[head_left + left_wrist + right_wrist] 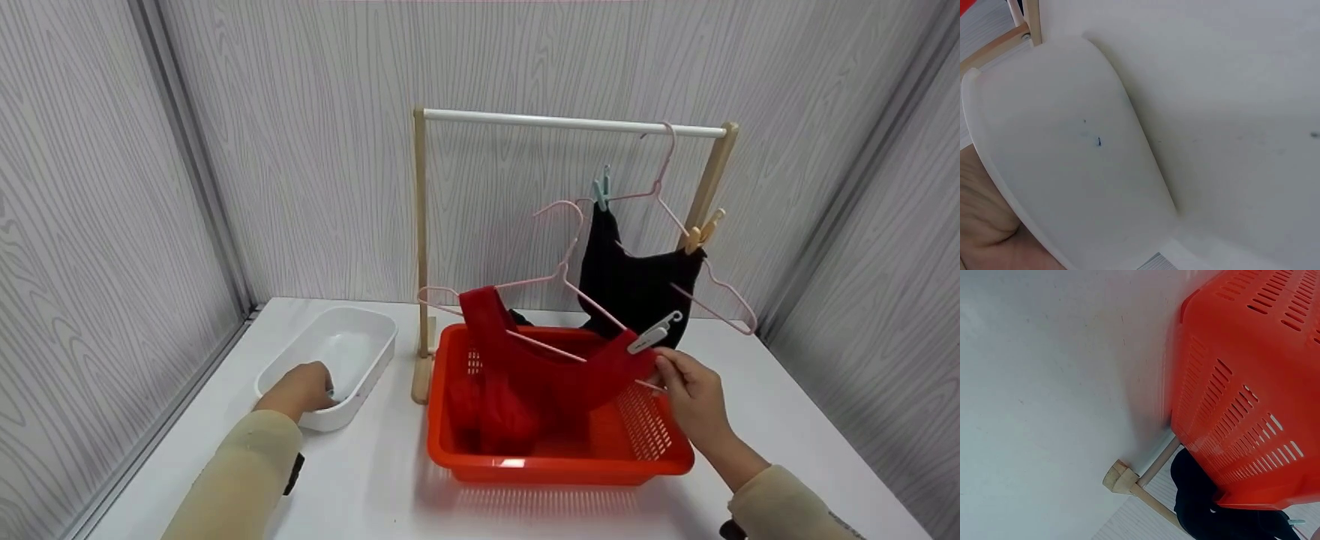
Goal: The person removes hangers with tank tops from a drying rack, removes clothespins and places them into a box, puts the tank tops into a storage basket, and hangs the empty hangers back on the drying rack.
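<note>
Pinched by the right hand [696, 394] over the basket [562, 471], the garment [547, 382] could slip off the tilted hanger [564, 271] at its unpegged strap [481, 311]; whether the left hand [302, 386], in the tray [349, 337], grasps anything is hidden.

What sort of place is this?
Maybe a small laundry booth: white wood-patterned panels stand behind and beside a white table, and a black cloth garment hangs from a wooden rack.
</note>
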Motion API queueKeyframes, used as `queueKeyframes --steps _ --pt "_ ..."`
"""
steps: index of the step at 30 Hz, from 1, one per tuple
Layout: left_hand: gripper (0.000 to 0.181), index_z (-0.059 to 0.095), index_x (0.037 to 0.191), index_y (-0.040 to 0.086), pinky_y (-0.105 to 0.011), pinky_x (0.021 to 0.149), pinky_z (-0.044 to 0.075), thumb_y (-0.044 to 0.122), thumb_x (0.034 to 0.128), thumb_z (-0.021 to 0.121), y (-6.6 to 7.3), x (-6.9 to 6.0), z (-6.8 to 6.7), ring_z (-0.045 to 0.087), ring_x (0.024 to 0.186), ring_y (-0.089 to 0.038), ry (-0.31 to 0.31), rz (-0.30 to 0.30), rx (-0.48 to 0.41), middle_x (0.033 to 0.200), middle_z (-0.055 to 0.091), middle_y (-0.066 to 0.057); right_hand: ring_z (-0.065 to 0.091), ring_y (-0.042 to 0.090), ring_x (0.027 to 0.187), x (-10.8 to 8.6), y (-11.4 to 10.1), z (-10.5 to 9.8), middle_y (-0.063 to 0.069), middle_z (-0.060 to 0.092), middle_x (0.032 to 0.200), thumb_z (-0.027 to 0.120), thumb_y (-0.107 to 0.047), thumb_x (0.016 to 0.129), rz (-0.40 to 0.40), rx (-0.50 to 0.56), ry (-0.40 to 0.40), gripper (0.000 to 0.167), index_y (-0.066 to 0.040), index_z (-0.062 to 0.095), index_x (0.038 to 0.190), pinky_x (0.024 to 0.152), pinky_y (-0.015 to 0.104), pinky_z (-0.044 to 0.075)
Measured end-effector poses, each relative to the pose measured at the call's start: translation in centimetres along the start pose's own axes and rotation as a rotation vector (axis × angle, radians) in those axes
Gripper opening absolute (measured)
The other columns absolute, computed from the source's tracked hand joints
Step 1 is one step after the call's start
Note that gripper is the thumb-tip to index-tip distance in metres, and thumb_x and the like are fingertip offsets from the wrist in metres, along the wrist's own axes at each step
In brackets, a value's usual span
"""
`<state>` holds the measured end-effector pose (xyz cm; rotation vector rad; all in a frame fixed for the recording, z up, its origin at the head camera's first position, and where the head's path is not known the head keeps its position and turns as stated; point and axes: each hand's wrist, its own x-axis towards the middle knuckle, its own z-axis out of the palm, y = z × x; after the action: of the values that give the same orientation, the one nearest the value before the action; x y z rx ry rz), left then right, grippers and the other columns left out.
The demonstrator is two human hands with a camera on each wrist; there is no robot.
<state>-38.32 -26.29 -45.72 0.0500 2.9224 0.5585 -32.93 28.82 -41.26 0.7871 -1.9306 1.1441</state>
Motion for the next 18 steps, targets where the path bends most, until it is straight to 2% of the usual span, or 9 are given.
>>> queueKeyframes --steps 3,7,14,18 --pt "0.031 0.067 0.1 -0.008 -0.053 0.091 0.051 0.015 0.0835 0.079 0.1 -0.1 0.0 0.064 0.095 -0.037 0.012 -0.005 -0.001 0.098 0.069 -0.021 0.062 0.011 0.06 0.4 -1.1 0.0 0.019 0.061 0.069 0.052 0.026 0.088 -0.013 0.003 -0.009 0.021 0.017 0.065 0.102 0.056 0.015 0.053" --pt "0.035 0.066 0.103 -0.009 -0.054 0.093 0.05 0.016 0.0826 0.08 0.2 -0.2 0.2 0.064 0.098 -0.039 0.012 -0.024 -0.021 0.1 0.069 -0.023 0.061 0.013 0.06 0.3 -1.0 -0.1 0.02 0.061 0.07 0.052 0.026 0.088 -0.008 0.016 -0.01 0.021 0.017 0.065 0.102 0.057 0.015 0.053" --pt "0.031 0.067 0.101 -0.009 -0.052 0.091 0.051 0.013 0.0829 0.079 0.1 -0.1 0.1 0.065 0.094 -0.037 0.013 -0.018 -0.011 0.097 0.069 -0.021 0.06 0.008 0.062 -0.5 1.7 0.0 0.017 0.062 0.071 0.052 0.027 0.088 0.011 0.006 0.001 0.025 0.014 0.066 0.105 0.057 0.013 0.052" --pt "0.031 0.067 0.101 -0.009 -0.052 0.09 0.051 0.012 0.0819 0.079 0.2 -0.1 0.1 0.065 0.093 -0.037 0.018 -0.01 -0.006 0.096 0.069 -0.022 0.059 0.008 0.061 -0.7 2.2 -0.1 0.016 0.061 0.071 0.052 0.027 0.087 0.001 0.003 0.003 0.027 0.013 0.067 0.105 0.057 0.013 0.051"
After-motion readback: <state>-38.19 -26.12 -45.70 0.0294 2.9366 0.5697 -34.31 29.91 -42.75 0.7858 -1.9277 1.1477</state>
